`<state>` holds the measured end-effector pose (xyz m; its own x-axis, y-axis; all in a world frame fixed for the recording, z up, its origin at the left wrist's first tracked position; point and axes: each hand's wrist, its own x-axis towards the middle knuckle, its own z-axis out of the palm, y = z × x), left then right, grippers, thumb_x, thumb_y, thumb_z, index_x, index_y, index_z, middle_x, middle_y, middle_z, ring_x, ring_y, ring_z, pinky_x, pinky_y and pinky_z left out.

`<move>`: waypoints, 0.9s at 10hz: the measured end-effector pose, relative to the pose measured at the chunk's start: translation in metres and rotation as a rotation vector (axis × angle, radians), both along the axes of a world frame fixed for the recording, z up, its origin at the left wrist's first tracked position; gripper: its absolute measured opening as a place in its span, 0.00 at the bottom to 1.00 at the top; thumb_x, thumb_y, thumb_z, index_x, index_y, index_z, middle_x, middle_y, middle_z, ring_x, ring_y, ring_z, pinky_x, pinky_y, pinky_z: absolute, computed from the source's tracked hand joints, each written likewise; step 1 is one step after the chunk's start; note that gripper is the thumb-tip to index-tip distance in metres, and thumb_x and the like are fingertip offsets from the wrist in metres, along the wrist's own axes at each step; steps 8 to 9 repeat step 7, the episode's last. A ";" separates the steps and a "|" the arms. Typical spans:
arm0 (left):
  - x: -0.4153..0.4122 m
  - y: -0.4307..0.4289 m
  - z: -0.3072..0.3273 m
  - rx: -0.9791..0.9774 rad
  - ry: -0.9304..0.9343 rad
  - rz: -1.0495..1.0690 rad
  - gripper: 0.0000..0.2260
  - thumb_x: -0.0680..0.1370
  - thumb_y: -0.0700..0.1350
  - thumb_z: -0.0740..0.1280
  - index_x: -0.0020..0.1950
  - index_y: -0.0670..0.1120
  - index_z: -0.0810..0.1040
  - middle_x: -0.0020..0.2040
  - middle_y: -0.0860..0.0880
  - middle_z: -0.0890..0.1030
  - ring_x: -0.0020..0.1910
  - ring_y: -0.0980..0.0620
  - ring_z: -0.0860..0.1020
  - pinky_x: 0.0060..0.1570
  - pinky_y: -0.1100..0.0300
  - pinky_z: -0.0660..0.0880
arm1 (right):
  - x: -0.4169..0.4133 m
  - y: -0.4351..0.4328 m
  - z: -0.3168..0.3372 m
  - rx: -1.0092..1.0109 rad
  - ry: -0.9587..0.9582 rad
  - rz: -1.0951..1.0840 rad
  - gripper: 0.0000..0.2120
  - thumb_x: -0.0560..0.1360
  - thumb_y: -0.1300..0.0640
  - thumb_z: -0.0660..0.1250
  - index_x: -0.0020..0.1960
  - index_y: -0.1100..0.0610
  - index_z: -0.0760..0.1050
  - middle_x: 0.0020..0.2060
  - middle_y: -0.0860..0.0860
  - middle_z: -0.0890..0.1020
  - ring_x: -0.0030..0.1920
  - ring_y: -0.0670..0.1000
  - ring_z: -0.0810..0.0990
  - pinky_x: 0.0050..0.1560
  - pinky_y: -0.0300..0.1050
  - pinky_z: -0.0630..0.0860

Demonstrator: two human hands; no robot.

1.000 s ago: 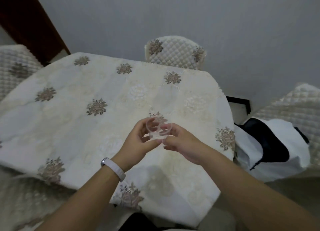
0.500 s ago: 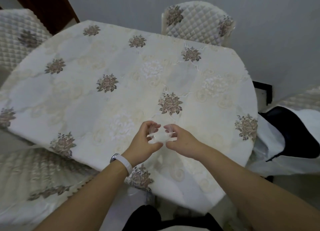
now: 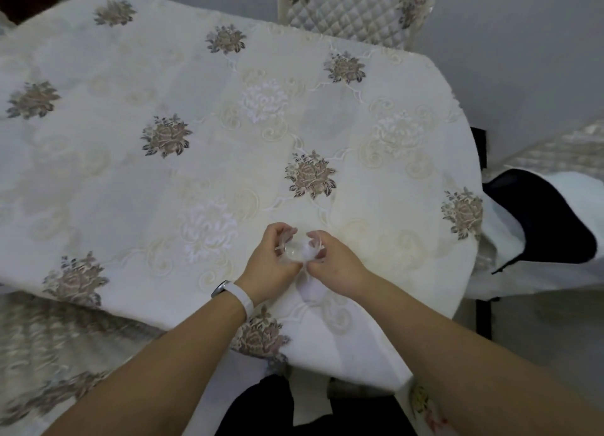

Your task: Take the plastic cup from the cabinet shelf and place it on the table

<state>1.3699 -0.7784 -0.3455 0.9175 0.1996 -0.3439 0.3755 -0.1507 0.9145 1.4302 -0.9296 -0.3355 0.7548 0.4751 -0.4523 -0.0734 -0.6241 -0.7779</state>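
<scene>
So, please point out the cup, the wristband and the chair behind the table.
cup [image 3: 299,250], head view, clear base seen through its mouth
wristband [image 3: 242,297], head view, white strap on left wrist
chair [image 3: 351,8], head view, quilted backrest

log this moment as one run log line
phase: placing | left hand: on plastic cup | right hand: on plastic cup | cup: low over table near edge | released: no

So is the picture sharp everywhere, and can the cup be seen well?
Head view: dim, even light without strong shadows; the wide lens bends the cloth-covered table edges; the lower left corner is motion-blurred; the clear plastic cup, between left hand and right hand, nearly vanishes against the pale cloth.
</scene>
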 end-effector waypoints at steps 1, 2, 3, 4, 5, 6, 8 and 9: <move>-0.001 -0.001 -0.004 -0.002 -0.013 0.015 0.24 0.63 0.48 0.73 0.54 0.59 0.68 0.56 0.56 0.77 0.49 0.71 0.77 0.55 0.60 0.74 | -0.003 0.000 -0.001 0.024 -0.023 -0.021 0.18 0.70 0.66 0.65 0.59 0.57 0.73 0.48 0.56 0.82 0.45 0.54 0.81 0.45 0.43 0.74; -0.001 -0.002 -0.008 -0.004 -0.009 0.035 0.22 0.64 0.47 0.73 0.53 0.59 0.68 0.55 0.57 0.77 0.48 0.71 0.77 0.53 0.61 0.74 | -0.003 0.001 -0.006 0.020 -0.043 -0.020 0.16 0.69 0.64 0.65 0.56 0.57 0.74 0.44 0.55 0.82 0.40 0.51 0.78 0.41 0.44 0.73; 0.000 -0.004 -0.008 -0.015 0.007 0.047 0.20 0.66 0.44 0.72 0.52 0.59 0.69 0.54 0.58 0.77 0.49 0.69 0.76 0.53 0.61 0.74 | -0.004 0.003 -0.012 0.036 -0.061 -0.016 0.11 0.66 0.63 0.63 0.48 0.57 0.73 0.37 0.49 0.77 0.35 0.46 0.73 0.37 0.43 0.68; -0.002 -0.008 -0.008 -0.026 0.000 0.051 0.20 0.65 0.44 0.70 0.55 0.54 0.70 0.53 0.57 0.76 0.49 0.66 0.76 0.49 0.67 0.73 | -0.005 0.002 -0.013 0.054 -0.081 -0.017 0.07 0.67 0.64 0.64 0.45 0.58 0.72 0.36 0.49 0.76 0.35 0.47 0.72 0.37 0.45 0.68; -0.004 -0.009 -0.008 -0.029 0.007 0.040 0.25 0.65 0.44 0.70 0.61 0.51 0.68 0.54 0.58 0.75 0.54 0.59 0.77 0.52 0.64 0.72 | -0.004 0.001 -0.013 0.047 -0.084 0.011 0.10 0.68 0.63 0.66 0.49 0.57 0.74 0.42 0.52 0.80 0.39 0.49 0.77 0.40 0.44 0.72; -0.005 -0.005 -0.005 -0.039 0.037 0.003 0.34 0.64 0.44 0.71 0.68 0.52 0.63 0.57 0.60 0.73 0.55 0.61 0.75 0.51 0.66 0.71 | -0.003 -0.001 -0.016 0.006 -0.060 0.047 0.13 0.67 0.60 0.66 0.51 0.52 0.73 0.46 0.52 0.80 0.43 0.51 0.79 0.39 0.43 0.71; -0.013 0.003 0.001 0.012 0.032 -0.061 0.38 0.64 0.43 0.72 0.71 0.54 0.60 0.61 0.56 0.71 0.59 0.56 0.73 0.56 0.64 0.69 | -0.001 -0.009 -0.015 -0.044 -0.028 0.061 0.15 0.70 0.57 0.64 0.56 0.51 0.71 0.51 0.48 0.75 0.46 0.50 0.76 0.42 0.40 0.68; -0.013 0.003 0.001 0.012 0.032 -0.061 0.38 0.64 0.43 0.72 0.71 0.54 0.60 0.61 0.56 0.71 0.59 0.56 0.73 0.56 0.64 0.69 | -0.001 -0.009 -0.015 -0.044 -0.028 0.061 0.15 0.70 0.57 0.64 0.56 0.51 0.71 0.51 0.48 0.75 0.46 0.50 0.76 0.42 0.40 0.68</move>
